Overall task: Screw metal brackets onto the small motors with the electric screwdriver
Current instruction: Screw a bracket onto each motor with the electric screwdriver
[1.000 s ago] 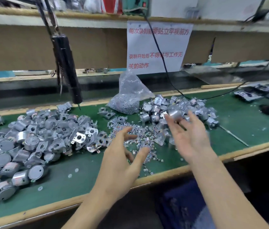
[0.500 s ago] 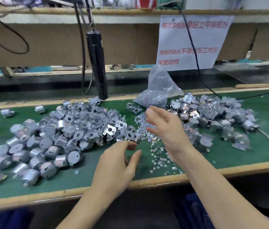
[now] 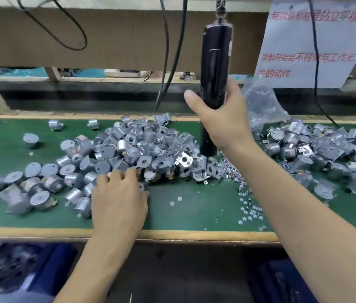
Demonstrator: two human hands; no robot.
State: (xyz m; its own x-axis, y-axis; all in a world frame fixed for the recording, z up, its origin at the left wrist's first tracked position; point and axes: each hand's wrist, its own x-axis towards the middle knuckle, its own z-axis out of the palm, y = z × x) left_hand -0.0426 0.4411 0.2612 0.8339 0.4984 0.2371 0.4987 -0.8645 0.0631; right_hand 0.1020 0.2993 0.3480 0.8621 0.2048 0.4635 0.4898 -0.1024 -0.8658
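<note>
A black electric screwdriver [image 3: 214,68] hangs from above on its cord, and my right hand [image 3: 220,121] grips its lower body, tip pointing down over the parts. A big heap of small silver motors [image 3: 107,154] covers the left of the green mat [image 3: 194,206], with loose metal brackets [image 3: 185,159] at its right side. My left hand [image 3: 118,200] lies palm down at the heap's front edge, its fingertips and thumb curled round a small motor [image 3: 141,186] that is mostly hidden. Tiny screws [image 3: 249,206] are scattered beside my right forearm.
A second heap of motors with brackets [image 3: 317,147] lies at the right. A clear plastic bag [image 3: 262,103] stands behind it under a paper sign [image 3: 317,40]. Black cables [image 3: 168,51] hang at the back. The wooden bench edge [image 3: 194,234] runs in front, blue bins [image 3: 8,265] below.
My right hand rose from the screws and took hold of the hanging screwdriver. My left hand went forward onto the left motor heap. The view swung to the left.
</note>
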